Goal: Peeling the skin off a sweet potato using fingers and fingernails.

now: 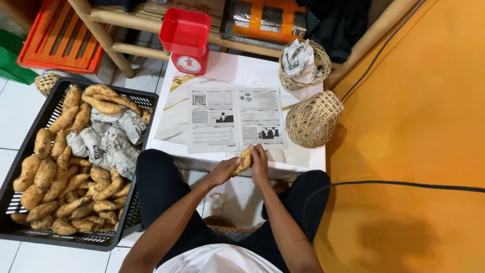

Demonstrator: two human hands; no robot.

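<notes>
A tan sweet potato (245, 161) is held between both my hands at the near edge of a low white table (303, 157). My left hand (225, 171) grips its lower end and my right hand (259, 163) wraps its upper side. Just beyond it a sheet of newspaper (235, 117) lies flat on the table. My knees in dark trousers sit on either side.
A black plastic crate (146, 101) at the left holds several sweet potatoes and crumpled newspaper bundles. A red kitchen scale (186, 43) stands at the table's far edge. Two woven baskets (313, 119) sit at the right, one holding a paper-wrapped item. An orange mat and a black cable lie right.
</notes>
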